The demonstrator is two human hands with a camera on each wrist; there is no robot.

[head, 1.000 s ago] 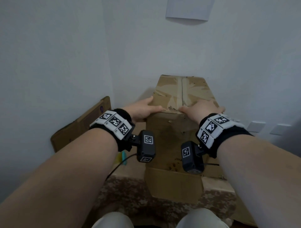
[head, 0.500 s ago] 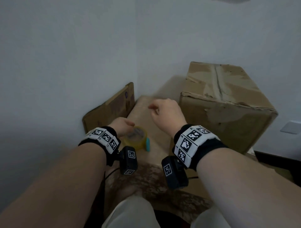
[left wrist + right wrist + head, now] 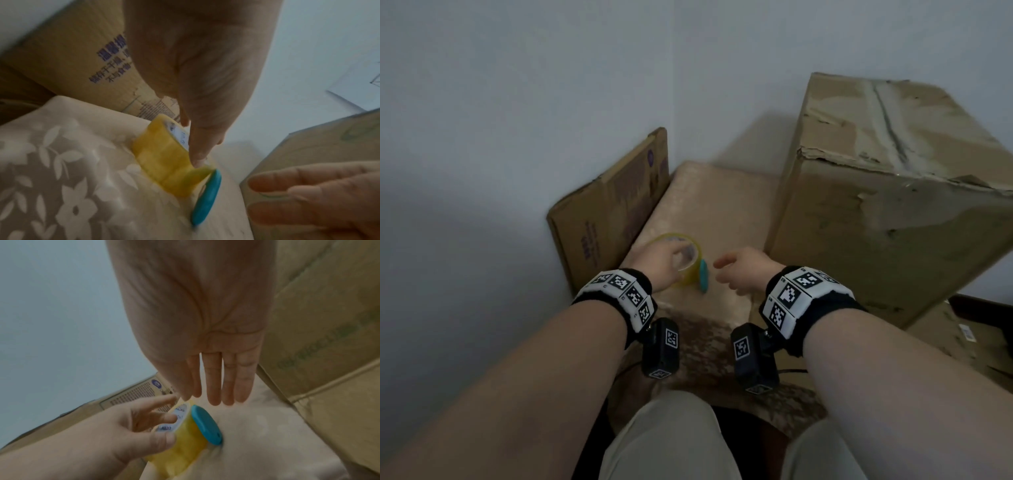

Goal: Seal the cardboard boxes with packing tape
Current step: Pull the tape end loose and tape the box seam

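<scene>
Head view: the left hand (image 3: pixel 661 265) pinches the yellow tape roll (image 3: pixel 690 260) on the patterned cloth (image 3: pixel 709 202), thumb outside, fingers in its core. Just right, the right hand (image 3: pixel 743 274) hovers spread, empty. Farther right stands the cardboard box (image 3: pixel 887 205).

Legible text is scarce. On the flat carton (image 3: pixel 86 53) against the wall I see purple Chinese print; I make out "温馨" and "不与食", the rest blurred. Below it sits a fine-print panel, unreadable. The tape roll (image 3: pixel 185 433) has a white core label; I read "AL30", uncertain. Green print on the big box (image 3: pixel 320 353) is too smeared to read. Wristband markers are code squares only.
</scene>
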